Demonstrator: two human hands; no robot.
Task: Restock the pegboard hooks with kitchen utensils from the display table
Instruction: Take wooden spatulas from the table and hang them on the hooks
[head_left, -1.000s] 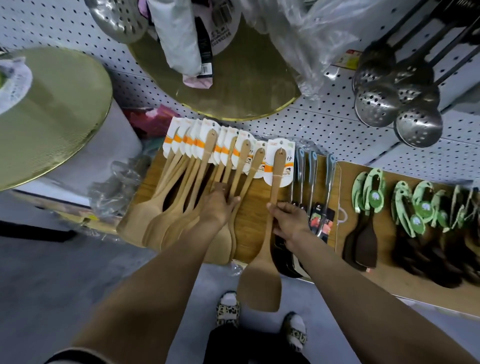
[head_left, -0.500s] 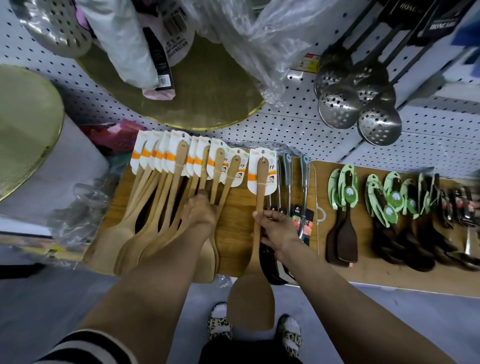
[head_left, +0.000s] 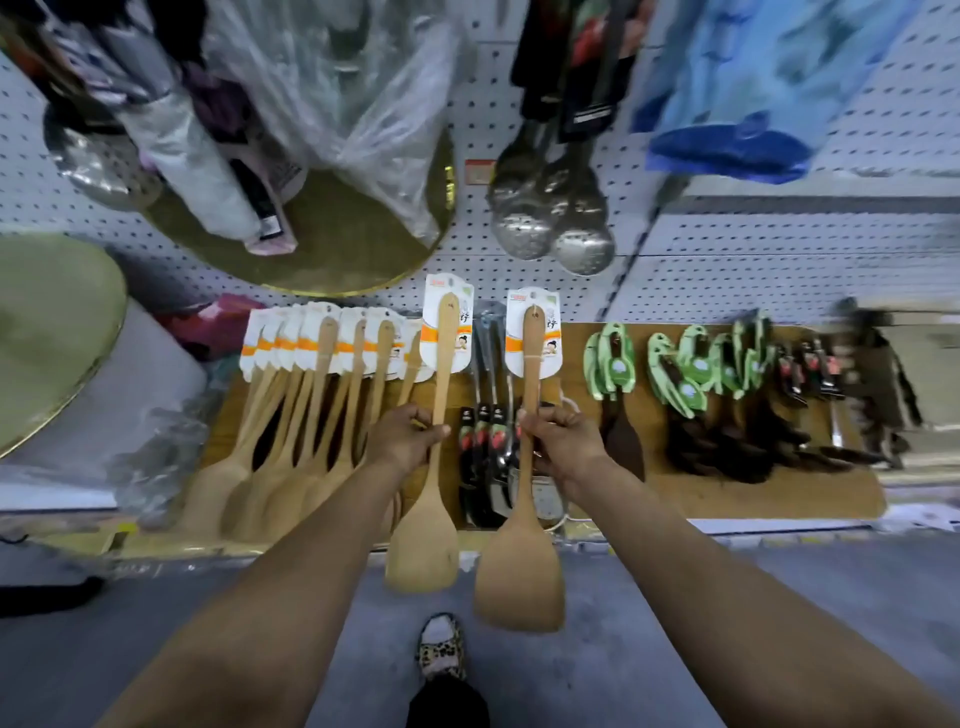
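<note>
My left hand (head_left: 408, 434) is shut on the handle of a wooden spatula (head_left: 427, 535), lifted off the table with its white card label at the top. My right hand (head_left: 563, 441) grips a second wooden spatula (head_left: 521, 571) the same way, blade down over the floor. Both are held upright side by side in front of the display table (head_left: 769, 493). To the left, a row of several more carded wooden spatulas (head_left: 306, 415) lies fanned on the table. The white pegboard (head_left: 727, 270) rises behind the table.
Steel skimmer ladles (head_left: 556, 223) hang on the pegboard above my hands. A round gold board (head_left: 337, 244) and plastic-wrapped goods hang at upper left. Black-handled steel utensils (head_left: 488, 452) lie between my hands; green-carded dark spatulas (head_left: 691, 374) lie to the right. A blue bag (head_left: 743, 83) hangs upper right.
My left hand has taken one spatula out of the fanned row and lifted it. My right hand has raised its spatula too. The view has tilted up toward the pegboard.
</note>
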